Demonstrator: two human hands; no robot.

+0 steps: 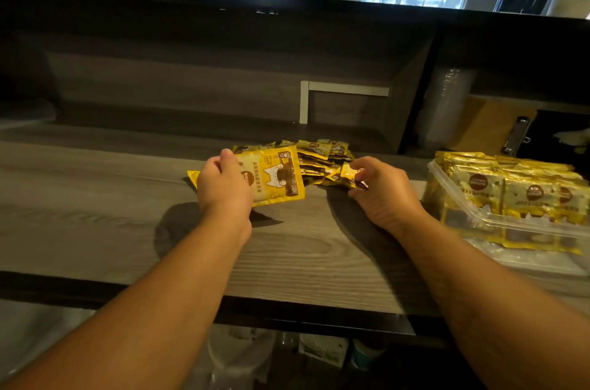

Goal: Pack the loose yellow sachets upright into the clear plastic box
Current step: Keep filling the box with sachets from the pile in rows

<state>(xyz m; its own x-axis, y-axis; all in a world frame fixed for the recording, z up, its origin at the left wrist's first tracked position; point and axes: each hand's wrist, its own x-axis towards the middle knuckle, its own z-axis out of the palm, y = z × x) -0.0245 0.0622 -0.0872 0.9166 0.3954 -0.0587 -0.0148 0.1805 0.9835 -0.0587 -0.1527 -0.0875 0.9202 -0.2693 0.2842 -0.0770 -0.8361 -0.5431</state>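
A heap of loose yellow sachets (321, 155) lies on the grey wooden counter (95, 198), just beyond my hands. My left hand (223, 188) grips a small stack of yellow sachets (277, 176), the top one showing a cartoon cat face. My right hand (380, 188) pinches another yellow sachet (346, 174) at the near edge of the heap. The clear plastic box (498, 220) stands at the far right of the counter, with several yellow sachets (510, 185) standing upright inside it.
A raised back panel with a white L-shaped strip (306, 96) closes off the counter behind the heap. A brown clipboard (491, 131) and a dark object sit behind the box. Bottles and containers (236, 354) stand on the floor below the counter's front edge.
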